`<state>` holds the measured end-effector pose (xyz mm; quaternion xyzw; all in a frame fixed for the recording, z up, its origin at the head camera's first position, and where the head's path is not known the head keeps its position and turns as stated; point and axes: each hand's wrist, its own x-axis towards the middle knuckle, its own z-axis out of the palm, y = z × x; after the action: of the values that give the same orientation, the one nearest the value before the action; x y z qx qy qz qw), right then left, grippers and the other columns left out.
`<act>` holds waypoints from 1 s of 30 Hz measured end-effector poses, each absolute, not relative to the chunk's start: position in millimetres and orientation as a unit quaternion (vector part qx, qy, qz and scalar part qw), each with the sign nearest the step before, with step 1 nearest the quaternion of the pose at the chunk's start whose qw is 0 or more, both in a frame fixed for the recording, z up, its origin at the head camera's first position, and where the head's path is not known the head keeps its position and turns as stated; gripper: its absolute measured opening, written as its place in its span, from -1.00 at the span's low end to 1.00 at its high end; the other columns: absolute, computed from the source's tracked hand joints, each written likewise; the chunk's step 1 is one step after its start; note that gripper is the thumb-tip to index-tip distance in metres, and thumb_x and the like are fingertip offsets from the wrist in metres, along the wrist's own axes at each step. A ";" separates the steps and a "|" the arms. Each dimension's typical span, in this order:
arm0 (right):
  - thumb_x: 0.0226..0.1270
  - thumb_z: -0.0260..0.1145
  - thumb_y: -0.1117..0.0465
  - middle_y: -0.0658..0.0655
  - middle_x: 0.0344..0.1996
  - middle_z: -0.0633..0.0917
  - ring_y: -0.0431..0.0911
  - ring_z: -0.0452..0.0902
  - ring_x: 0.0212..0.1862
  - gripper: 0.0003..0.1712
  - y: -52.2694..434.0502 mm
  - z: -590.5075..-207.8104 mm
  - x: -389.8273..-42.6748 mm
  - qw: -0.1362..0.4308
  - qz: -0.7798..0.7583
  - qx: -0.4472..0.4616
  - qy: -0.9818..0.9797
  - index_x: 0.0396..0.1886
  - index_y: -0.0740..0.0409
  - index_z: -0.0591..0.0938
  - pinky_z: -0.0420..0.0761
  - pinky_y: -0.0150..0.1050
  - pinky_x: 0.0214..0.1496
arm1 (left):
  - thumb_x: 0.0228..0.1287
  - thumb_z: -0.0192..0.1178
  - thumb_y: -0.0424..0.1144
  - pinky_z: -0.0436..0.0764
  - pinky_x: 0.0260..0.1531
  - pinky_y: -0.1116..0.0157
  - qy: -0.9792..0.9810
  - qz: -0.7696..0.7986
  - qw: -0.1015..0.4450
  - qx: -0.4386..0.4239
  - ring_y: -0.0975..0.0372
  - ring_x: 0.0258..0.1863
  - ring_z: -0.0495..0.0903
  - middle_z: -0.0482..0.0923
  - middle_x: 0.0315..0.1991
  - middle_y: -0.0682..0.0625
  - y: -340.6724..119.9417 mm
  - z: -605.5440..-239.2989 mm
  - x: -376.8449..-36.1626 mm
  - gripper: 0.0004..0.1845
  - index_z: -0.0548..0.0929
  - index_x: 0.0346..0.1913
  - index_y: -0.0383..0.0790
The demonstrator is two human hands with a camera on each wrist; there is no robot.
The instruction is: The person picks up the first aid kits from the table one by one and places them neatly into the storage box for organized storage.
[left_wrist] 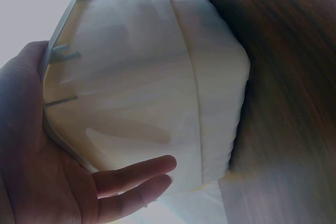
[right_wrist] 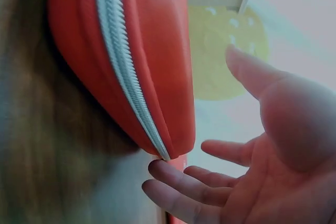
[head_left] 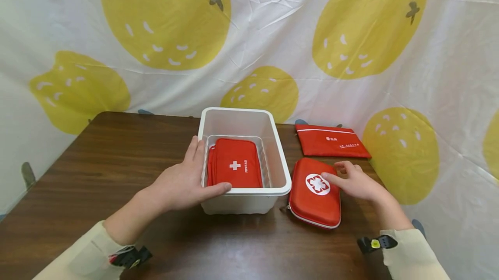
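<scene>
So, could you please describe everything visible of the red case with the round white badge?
The red case is rounded and box-like, with a smooth, perhaps stiff synthetic shell. A round white badge with a cross-like shape marks its top; a pale zipper, which looks closed, runs along its side. It lies flat on the brown table, right of the white bin. The right grip hangs by its right edge; I cannot tell whether it touches.

Surroundings: printed cloth (head_left: 269, 33), brown table (head_left: 128, 154).
Cloth is hung behind the table, creased at top centre, printed with large yellow fruit shapes (head_left: 167, 20) flecked with white; wood grain is seen on the table, far-left corner rounded.
</scene>
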<state>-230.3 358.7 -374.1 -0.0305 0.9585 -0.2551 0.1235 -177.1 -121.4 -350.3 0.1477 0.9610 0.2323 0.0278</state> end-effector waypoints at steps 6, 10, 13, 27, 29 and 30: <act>0.59 0.26 -0.37 0.57 0.44 0.48 0.19 0.66 0.12 0.13 359.5 -373.5 -248.2 0.170 -0.300 0.003 0.939 0.67 0.43 0.15 0.76 -0.06 0.00 | 0.25 0.19 0.64 0.77 -0.05 -0.07 0.962 0.231 0.028 0.145 -0.12 -0.14 0.81 -0.25 0.82 -0.34 -121.8 -351.6 -178.0 0.46 -0.19 0.79 -0.35; 0.57 0.26 -0.40 0.54 0.39 0.54 0.25 0.61 0.25 0.16 357.6 -375.4 -258.1 0.184 -0.285 0.014 0.941 0.65 0.46 0.17 0.75 0.06 0.19 | 0.25 0.18 0.64 0.78 -0.05 -0.07 0.962 0.231 0.027 0.144 -0.13 -0.13 0.81 -0.24 0.82 -0.34 -121.6 -351.4 -178.0 0.46 -0.19 0.79 -0.35; 0.57 0.28 -0.39 0.51 0.32 0.60 0.25 0.63 0.26 0.16 357.1 -377.2 -264.6 0.192 -0.282 0.019 0.940 0.63 0.50 0.19 0.74 0.10 0.25 | 0.25 0.18 0.64 0.78 -0.05 -0.08 0.962 0.232 0.027 0.145 -0.14 -0.11 0.81 -0.24 0.82 -0.33 -121.7 -351.1 -177.9 0.46 -0.18 0.79 -0.35; 0.60 0.38 -0.17 0.15 -0.03 0.79 -0.12 0.78 -0.11 -0.05 361.3 -389.3 -272.6 0.205 -0.419 0.033 0.884 0.57 0.47 0.32 0.80 -0.19 0.02 | 0.24 0.18 0.66 0.77 -0.03 -0.08 0.961 0.233 0.027 0.145 -0.14 -0.13 0.81 -0.27 0.83 -0.31 -121.8 -351.7 -178.8 0.47 -0.21 0.80 -0.33; 0.61 0.37 -0.13 0.08 -0.08 0.79 -0.14 0.79 -0.12 -0.08 361.1 -391.0 -273.3 0.203 -0.459 0.032 0.865 0.60 0.43 0.29 0.81 -0.19 0.01 | 0.24 0.18 0.65 0.77 -0.03 -0.08 0.961 0.233 0.027 0.145 -0.14 -0.13 0.81 -0.27 0.82 -0.32 -121.8 -351.9 -178.7 0.47 -0.20 0.80 -0.33; 0.61 0.38 -0.10 0.06 -0.10 0.79 -0.14 0.79 -0.12 -0.09 360.8 -392.0 -273.8 0.202 -0.481 0.033 0.853 0.62 0.40 0.27 0.81 -0.19 0.01 | 0.24 0.19 0.65 0.77 -0.03 -0.08 0.961 0.234 0.027 0.145 -0.14 -0.13 0.81 -0.27 0.82 -0.32 -121.8 -352.0 -178.7 0.47 -0.20 0.80 -0.34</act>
<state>-273.8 360.8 -392.0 0.0327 0.8528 -0.4805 0.2019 -178.7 -121.8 -352.0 0.1450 0.9611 0.2335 0.0270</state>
